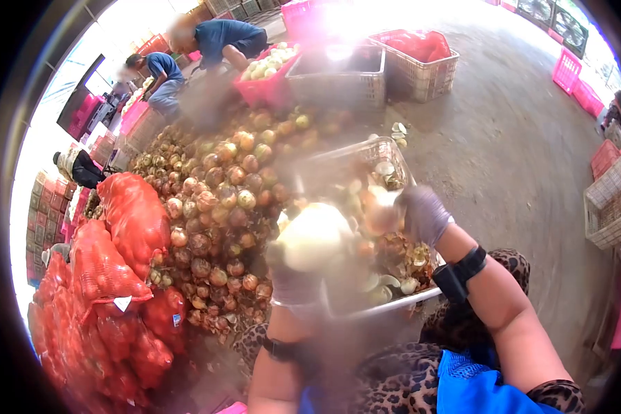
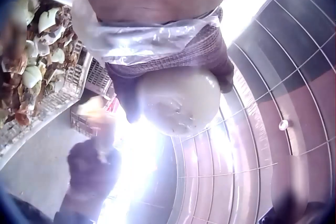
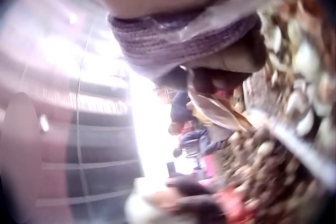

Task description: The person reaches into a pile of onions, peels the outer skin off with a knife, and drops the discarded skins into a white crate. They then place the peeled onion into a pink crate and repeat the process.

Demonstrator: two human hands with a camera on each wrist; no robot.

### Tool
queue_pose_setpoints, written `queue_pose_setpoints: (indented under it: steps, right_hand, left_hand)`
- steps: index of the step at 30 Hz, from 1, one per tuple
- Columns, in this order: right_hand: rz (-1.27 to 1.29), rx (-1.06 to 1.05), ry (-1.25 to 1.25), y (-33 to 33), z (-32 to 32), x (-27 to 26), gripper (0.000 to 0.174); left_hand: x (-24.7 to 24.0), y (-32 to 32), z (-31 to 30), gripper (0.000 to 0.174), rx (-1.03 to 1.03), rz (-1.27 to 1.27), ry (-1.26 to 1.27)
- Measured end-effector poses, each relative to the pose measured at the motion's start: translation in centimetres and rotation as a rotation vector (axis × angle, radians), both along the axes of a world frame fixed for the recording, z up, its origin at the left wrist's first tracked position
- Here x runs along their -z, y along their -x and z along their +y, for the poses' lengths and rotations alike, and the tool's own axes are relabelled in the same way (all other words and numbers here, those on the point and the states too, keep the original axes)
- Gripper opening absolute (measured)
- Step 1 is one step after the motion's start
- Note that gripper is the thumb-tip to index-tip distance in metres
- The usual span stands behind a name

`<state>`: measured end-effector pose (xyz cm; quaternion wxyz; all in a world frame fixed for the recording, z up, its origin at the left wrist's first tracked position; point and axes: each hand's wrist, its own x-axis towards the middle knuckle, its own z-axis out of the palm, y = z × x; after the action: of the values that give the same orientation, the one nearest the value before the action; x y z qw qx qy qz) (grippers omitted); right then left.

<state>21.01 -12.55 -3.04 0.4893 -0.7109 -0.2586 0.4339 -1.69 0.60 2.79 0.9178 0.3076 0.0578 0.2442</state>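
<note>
A large white peeled onion (image 2: 181, 100) sits in the grip of my left hand (image 1: 297, 276), gloved fingers curled round its sides. It is held over the near left corner of a white plastic crate (image 1: 410, 301). My right hand (image 1: 424, 214), also gloved, is over the crate's right side with fingers curled. From those fingers sticks a thin, curved, brownish piece of onion skin (image 3: 218, 111), blurred in the head view; I cannot tell whether a blade lies with it. Onion skins and pale scraps (image 1: 417, 259) lie in the crate.
Unpeeled onions (image 1: 221, 179) are heaped on the floor to the left, beside red mesh sacks (image 1: 121, 224). Further off stand a grey crate (image 1: 338, 86), a beige crate (image 1: 421, 76) with red mesh and a pink basket (image 1: 265, 86) of peeled onions. People (image 1: 221, 38) bend over work behind the heap.
</note>
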Motion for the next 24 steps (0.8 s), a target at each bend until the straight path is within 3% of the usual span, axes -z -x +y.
queue_pose_setpoints:
  steps: [2, 4, 7, 10, 11, 13, 15, 16, 17, 19, 21, 23, 24]
  right_hand:
    - [-0.472, -0.083, 0.273, 0.5, 0.4, 1.2, 0.047]
    - [-0.599, -0.053, 0.267, 3.5, 0.2, -1.7, 0.043]
    - [-0.099, -0.025, -0.013, 4.8, -0.1, -7.9, 0.041]
    - [-0.213, -0.133, -0.199, 5.7, -0.2, -8.4, 0.037]
    - [-0.257, -0.153, -0.109, 6.0, -0.2, -8.5, 0.023]
    - [-0.501, -0.275, -0.353, 5.4, -0.8, -8.2, 0.024]
    - [-0.381, -0.210, -0.500, 5.1, -0.8, -8.5, 0.016]
    - [-0.322, -0.182, -0.575, 5.0, -0.8, -8.7, 0.013]
    - [-0.120, -0.089, -0.575, 4.9, -1.0, -8.7, 0.010]
    - [0.538, 0.193, -0.548, 5.2, -1.0, -10.0, 0.005]
    - [-0.215, 0.095, -0.577, 5.1, -0.8, -8.9, 0.006]
    - [-0.534, -0.040, -0.606, 5.3, -0.5, -7.8, 0.007]
    - [-0.691, -0.090, -0.630, 5.5, -0.4, -7.5, 0.008]
  left_hand:
    - [-0.1, 0.2, -0.1, 0.090, -0.027, -0.079, 0.120]
    - [-0.4, 0.4, 0.3, 0.091, -0.038, -0.006, 0.019]
    - [0.2, 1.0, 0.5, 0.097, -0.071, 0.124, -0.050]
    - [-1.3, 0.0, -0.5, 0.106, 0.078, 0.172, -0.323]
    - [-1.0, -0.2, -0.5, 0.114, 0.077, 0.195, -0.380]
    - [0.1, -0.3, -0.9, 0.106, 0.068, 0.106, -0.233]
    - [0.3, -0.8, -1.5, 0.101, 0.056, -0.009, -0.216]
    - [0.7, -0.9, -1.4, 0.098, 0.007, 0.076, -0.212]
    - [1.6, -1.1, -1.1, 0.095, -0.038, 0.159, -0.208]
    - [2.5, -1.8, -0.8, 0.092, -0.120, 0.322, -0.202]
    - [2.0, -1.3, -1.4, 0.088, -0.236, 0.452, -0.375]
    - [1.9, -0.7, -2.2, 0.085, -0.273, 0.456, -0.408]
    - [1.6, -0.8, -2.7, 0.086, -0.225, 0.484, -0.538]
